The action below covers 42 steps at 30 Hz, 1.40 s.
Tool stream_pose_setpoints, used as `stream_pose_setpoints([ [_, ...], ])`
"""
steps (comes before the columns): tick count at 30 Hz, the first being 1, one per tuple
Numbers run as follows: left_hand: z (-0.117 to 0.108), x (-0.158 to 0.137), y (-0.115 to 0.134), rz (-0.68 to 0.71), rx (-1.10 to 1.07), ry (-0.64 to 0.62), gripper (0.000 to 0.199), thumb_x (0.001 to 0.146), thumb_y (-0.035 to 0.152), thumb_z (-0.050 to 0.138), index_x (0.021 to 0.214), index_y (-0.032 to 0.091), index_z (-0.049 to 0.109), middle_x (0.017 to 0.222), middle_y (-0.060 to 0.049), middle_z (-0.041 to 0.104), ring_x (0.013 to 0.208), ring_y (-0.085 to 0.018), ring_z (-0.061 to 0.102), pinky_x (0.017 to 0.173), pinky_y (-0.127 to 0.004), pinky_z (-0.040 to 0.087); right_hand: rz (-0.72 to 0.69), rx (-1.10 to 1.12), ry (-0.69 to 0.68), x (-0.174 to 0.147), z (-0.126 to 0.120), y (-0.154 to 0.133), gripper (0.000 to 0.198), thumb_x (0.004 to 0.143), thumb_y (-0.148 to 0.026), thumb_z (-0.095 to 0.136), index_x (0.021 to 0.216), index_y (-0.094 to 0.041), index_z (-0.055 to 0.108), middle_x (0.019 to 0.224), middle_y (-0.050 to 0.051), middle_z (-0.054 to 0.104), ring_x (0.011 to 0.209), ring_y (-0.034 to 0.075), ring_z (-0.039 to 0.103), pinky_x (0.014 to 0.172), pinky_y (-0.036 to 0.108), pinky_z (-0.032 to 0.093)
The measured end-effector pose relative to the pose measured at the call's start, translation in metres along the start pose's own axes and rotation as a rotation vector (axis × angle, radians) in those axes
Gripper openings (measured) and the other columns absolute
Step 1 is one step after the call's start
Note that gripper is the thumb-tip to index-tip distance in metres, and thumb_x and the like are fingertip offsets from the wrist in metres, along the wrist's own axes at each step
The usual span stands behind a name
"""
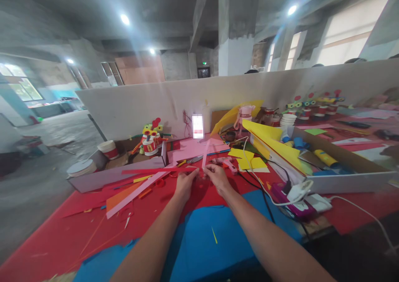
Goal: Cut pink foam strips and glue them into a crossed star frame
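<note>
My left hand pinches one end of a long red paper strip, which stretches out to the left. Close beside it, my right hand is closed on a pink paper strip that points away from me. The fingertips of both hands nearly meet, and where the strips join or cross is too small to make out. Just beyond the hands lie scissors and a pink glue gun. Another pink strip lies over orange paper on the left.
A paper-cup robot figure stands in a low box at the left. Yellow sheets lie right of the glue gun. A box of craft pieces, a purple power strip and cables fill the right. A white partition closes the back.
</note>
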<state>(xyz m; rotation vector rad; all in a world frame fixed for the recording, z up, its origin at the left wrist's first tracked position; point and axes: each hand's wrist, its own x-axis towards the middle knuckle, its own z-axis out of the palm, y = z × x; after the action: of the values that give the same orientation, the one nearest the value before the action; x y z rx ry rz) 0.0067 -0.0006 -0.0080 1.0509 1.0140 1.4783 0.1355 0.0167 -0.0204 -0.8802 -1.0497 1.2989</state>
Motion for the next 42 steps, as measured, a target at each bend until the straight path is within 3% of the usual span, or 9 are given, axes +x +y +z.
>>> stream_pose_setpoints([
  [10,-0.016,0.018,0.010,0.026,-0.118,0.178,0.043,0.045,0.041,0.088,0.062,0.014,0.059,0.054,0.001,0.060,0.049,-0.009,0.053,0.053,-0.024,0.047,0.062,0.065,0.062,0.004,-0.001,0.002,0.039,0.048,-0.048,0.081,0.064,-0.018,0.063,0.051,-0.003,0.058,0.050,0.012,0.056,0.057,0.029,0.053],
  [18,-0.008,0.009,0.009,0.020,-0.024,-0.090,0.041,0.062,0.051,0.080,0.068,0.014,0.062,0.063,-0.001,0.062,0.055,-0.009,0.054,0.057,-0.022,0.045,0.083,0.157,-0.015,0.001,0.002,-0.002,0.038,0.050,-0.046,0.082,0.066,-0.019,0.060,0.059,-0.002,0.061,0.057,0.014,0.060,0.058,0.028,0.053],
  [26,-0.009,0.007,0.005,0.055,0.135,-0.057,0.039,0.064,0.047,0.079,0.057,0.015,0.058,0.051,0.000,0.058,0.048,-0.010,0.051,0.053,-0.023,0.042,0.073,0.099,-0.053,-0.001,0.004,0.003,0.041,0.051,-0.050,0.081,0.067,-0.018,0.061,0.057,-0.003,0.060,0.056,0.013,0.059,0.062,0.030,0.055],
  [42,-0.012,0.010,0.004,-0.035,0.044,-0.110,0.030,0.058,0.037,0.081,0.065,0.015,0.062,0.061,-0.001,0.063,0.055,-0.011,0.055,0.059,-0.024,0.046,0.075,0.114,-0.019,0.002,0.001,0.006,0.037,0.053,-0.045,0.080,0.066,-0.017,0.060,0.054,-0.003,0.061,0.053,0.012,0.059,0.060,0.028,0.054],
])
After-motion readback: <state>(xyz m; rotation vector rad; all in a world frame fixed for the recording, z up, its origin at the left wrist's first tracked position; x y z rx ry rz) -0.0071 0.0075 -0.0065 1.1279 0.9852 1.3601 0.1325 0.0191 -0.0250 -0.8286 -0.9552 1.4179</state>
